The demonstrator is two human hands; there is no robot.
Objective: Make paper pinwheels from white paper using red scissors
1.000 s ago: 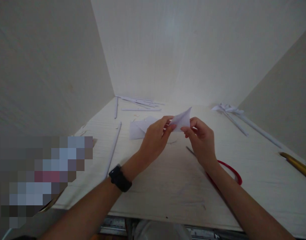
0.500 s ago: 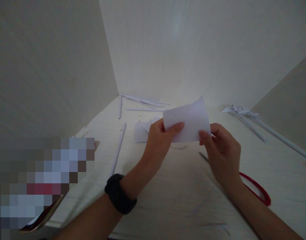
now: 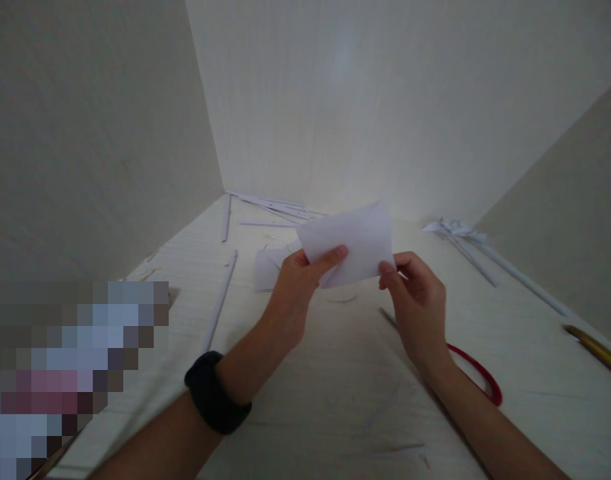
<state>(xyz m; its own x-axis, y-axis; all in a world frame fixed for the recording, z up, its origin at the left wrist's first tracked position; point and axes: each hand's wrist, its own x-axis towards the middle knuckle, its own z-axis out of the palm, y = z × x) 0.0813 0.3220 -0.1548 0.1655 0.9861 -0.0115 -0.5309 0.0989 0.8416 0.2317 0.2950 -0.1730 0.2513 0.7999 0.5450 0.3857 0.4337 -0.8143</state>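
Worn: one wide black band (image 3: 218, 392) around the left wrist (image 3: 236, 365), watch-like, smooth, dull finish, rounded edges; finer detail too dark to make out. Left forearm (image 3: 160, 433) bare behind the band; right forearm (image 3: 490, 415) bare. Left hand (image 3: 292, 293) and right hand (image 3: 419, 303) bare, fingers (image 3: 335, 255) uncovered.

Slender gold object (image 3: 596, 353) at far right, red looped handle (image 3: 496, 393) on pale tabletop (image 3: 550, 413), grey-white walls (image 3: 305, 100) behind
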